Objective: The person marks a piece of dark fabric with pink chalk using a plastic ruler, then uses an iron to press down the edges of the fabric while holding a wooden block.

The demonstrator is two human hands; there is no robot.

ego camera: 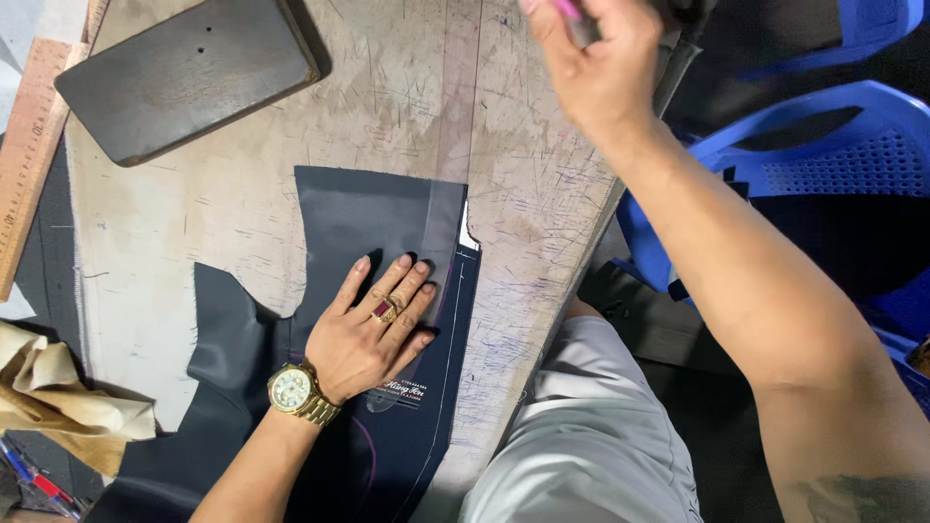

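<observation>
Scratched, pale worktable (407, 87) carries dark cut fabric (378, 223) at its near edge. Left hand (373, 324) lies flat and open upon it; right hand (601, 63), beyond the fabric, pinches a pink marker (573, 15). Chalk lines already run along the fabric's right side — cutting looks undone. Grey block (184, 73) sits far-left of it.

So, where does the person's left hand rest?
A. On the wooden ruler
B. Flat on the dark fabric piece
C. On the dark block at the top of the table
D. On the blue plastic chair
B: the left hand, with a ring and a gold watch, lies flat with fingers spread on the dark fabric piece, away from the ruler, block and chair.
</observation>
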